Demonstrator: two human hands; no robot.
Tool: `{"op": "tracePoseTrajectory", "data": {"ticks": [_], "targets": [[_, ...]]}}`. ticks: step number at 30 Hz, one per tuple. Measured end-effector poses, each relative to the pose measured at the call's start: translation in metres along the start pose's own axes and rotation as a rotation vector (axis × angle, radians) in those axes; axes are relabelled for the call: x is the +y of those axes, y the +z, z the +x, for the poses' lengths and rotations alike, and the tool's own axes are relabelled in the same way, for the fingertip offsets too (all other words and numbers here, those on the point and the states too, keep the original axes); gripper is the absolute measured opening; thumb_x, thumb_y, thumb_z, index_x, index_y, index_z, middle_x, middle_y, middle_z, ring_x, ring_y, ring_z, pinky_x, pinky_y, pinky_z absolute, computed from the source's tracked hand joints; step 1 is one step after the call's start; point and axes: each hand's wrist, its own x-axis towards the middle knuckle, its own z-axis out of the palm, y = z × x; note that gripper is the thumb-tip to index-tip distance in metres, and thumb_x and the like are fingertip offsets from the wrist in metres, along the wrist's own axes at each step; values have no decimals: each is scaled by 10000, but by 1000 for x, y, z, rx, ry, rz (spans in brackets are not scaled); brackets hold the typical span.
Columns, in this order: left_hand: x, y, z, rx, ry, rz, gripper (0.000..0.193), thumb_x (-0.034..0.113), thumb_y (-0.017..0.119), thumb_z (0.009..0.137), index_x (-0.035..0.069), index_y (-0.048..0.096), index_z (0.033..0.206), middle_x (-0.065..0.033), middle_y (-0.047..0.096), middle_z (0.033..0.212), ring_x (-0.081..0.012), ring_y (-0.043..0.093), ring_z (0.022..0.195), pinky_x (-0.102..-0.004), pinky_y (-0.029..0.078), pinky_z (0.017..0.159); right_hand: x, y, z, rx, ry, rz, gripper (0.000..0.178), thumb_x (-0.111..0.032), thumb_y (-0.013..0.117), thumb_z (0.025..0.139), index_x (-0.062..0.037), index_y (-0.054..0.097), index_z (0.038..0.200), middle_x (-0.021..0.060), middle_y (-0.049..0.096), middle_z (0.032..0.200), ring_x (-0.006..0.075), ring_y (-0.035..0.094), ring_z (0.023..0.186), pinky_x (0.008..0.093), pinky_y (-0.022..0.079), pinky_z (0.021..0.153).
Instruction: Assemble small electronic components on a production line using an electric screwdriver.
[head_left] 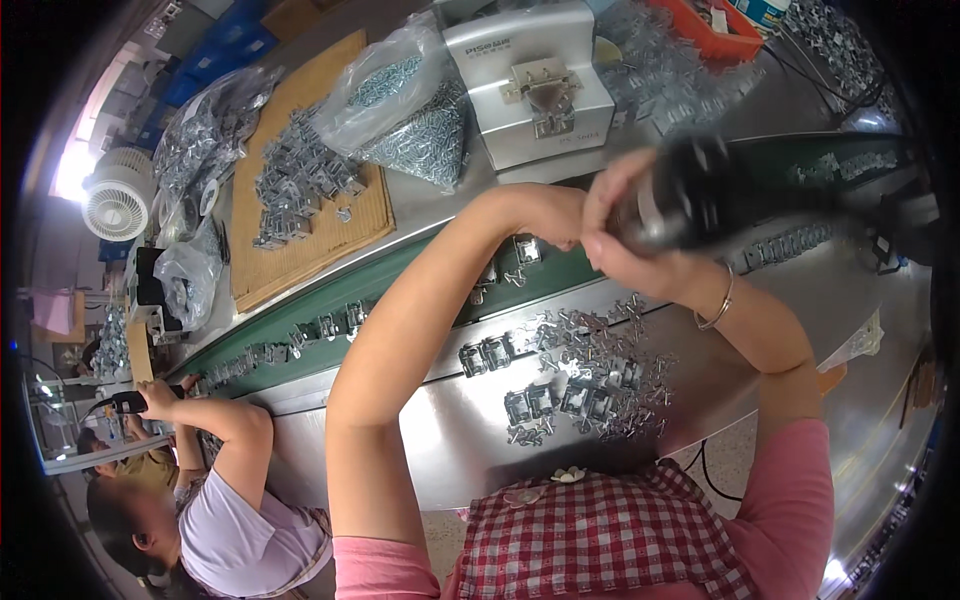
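My right hand [637,232], with a bangle on its wrist, is wrapped round a black electric screwdriver [690,190] blurred by motion. The tool is raised over the green conveyor belt [290,316], and a dark cable trails from it to the right. My left hand [550,218] reaches across the belt beside the right one; its fingers are mostly hidden, so what it holds does not show. Below the hands, small metal housings [572,400] and loose screws [580,335] lie on the steel worktop [430,460]. More metal parts [522,255] sit on the belt next to my left hand.
Behind the belt stands a silver screw feeder [500,125], with a bag of screws [425,130] to its left. Metal housings [300,180] are heaped on cardboard [350,228]. An orange bin [735,45] is at far right. A co-worker [235,520] sits at left with another black tool.
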Motion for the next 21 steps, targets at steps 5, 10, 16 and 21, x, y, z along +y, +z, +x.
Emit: {"op": "tracePoseTrajectory", "data": {"ticks": [5, 10, 16, 21], "targets": [[15, 5, 15, 97, -145, 227, 332, 280, 581, 797, -7, 624, 958, -132, 653, 843, -248, 617, 788, -361, 463, 724, -2, -15, -12, -214, -349, -257, 448, 61, 645, 691, -65, 392, 1038, 69, 563, 727, 134, 545, 588, 307, 457, 611], [47, 19, -39, 528, -292, 418, 405, 334, 667, 773, 36, 552, 1022, -139, 636, 802, -297, 615, 758, -392, 470, 681, -6, -16, -17, -95, -93, -158, 429, 66, 627, 743, -75, 353, 1042, 102, 543, 770, 180, 556, 682, 305, 481, 631], [57, 55, -52, 496, -305, 879, 464, 312, 769, 630, 23, 596, 949, -136, 628, 901, -298, 582, 925, -395, 454, 809, 1, -24, 8, 90, 63, 77, 341, 21, 526, 817, -79, 323, 1071, 84, 494, 714, 157, 513, 545, 296, 471, 549], [47, 78, -62, 735, -304, 880, 356, 219, 765, 626, 24, 605, 877, -134, 579, 917, -297, 525, 942, -387, 426, 829, 5, -24, 61, 338, -243, 112, 474, 98, 486, 801, -8, 305, 1226, 71, 495, 722, 138, 505, 533, 282, 471, 538]]}}
